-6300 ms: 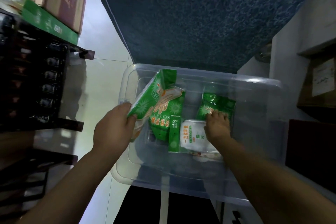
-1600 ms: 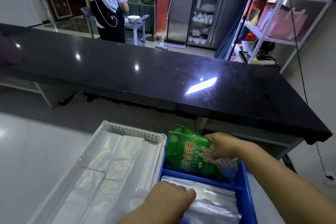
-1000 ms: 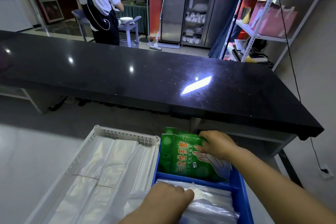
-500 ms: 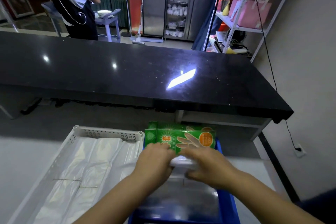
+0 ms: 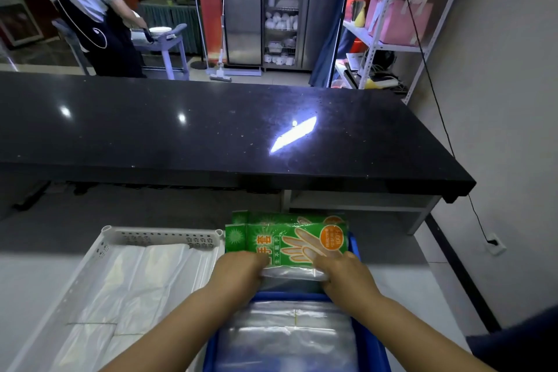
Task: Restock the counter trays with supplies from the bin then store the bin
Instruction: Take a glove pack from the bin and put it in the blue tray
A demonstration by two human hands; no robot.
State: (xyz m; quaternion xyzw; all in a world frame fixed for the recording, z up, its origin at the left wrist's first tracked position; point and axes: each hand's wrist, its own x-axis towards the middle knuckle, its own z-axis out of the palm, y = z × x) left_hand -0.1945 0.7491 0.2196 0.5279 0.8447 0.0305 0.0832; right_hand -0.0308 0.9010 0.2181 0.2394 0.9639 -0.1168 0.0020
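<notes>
Two hands on packs (image 5: 287,240), fingertips hidden

Both trays cut off below: white tray (image 5: 163,236) left, blue tray (image 5: 287,296) right. Apart, left hand (image 5: 238,269) and right hand (image 5: 342,273) grip packs' near edge, at blue tray's far end.

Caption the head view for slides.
Left hand and right hand hold green glove packets at the far end of the blue tray, beside a white tray.

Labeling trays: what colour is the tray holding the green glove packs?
The tray is blue; head view shows it.
</notes>
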